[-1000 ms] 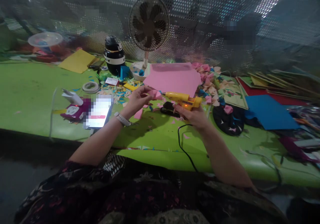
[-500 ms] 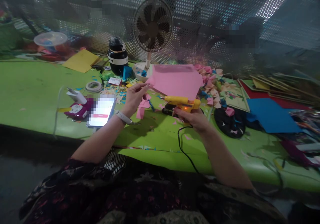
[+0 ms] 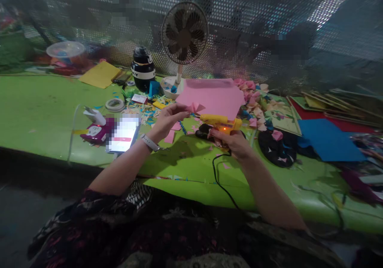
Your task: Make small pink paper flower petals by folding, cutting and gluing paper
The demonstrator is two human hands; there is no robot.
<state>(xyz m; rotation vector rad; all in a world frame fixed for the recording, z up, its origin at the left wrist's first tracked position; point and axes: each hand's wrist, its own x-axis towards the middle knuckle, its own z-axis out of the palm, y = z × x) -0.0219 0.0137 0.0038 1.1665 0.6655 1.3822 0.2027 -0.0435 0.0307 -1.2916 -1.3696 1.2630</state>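
Yellow glue gun [image 3: 220, 120], its small orange light lit, sits near the centre of the frame, gripped by the right hand [image 3: 229, 139], whose fingers wrap its handle; a black cord [image 3: 216, 175] runs from it down over the front edge of the green counter [image 3: 179, 164]. Just left of the nozzle, the left hand [image 3: 168, 119] pinches a folded pink paper piece [image 3: 196, 107] between its fingertips; whether the nozzle touches that paper I cannot tell. A white watch [image 3: 149, 143] circles the left wrist. Behind the hands lies a large pink sheet [image 3: 214, 96], with a heap of folded pink and peach papers [image 3: 253, 100] along its right side. At upper centre stands a fan [image 3: 184, 34], and left of it a black bottle [image 3: 143, 73] with white bands. Centre left are a roll of tape [image 3: 115, 105], a lit phone [image 3: 127, 130] and a purple power strip [image 3: 98, 132]. Towards the right, a pink folded piece [image 3: 277, 135] rests on a round black item [image 3: 273, 150] beside a blue sheet [image 3: 332, 138].
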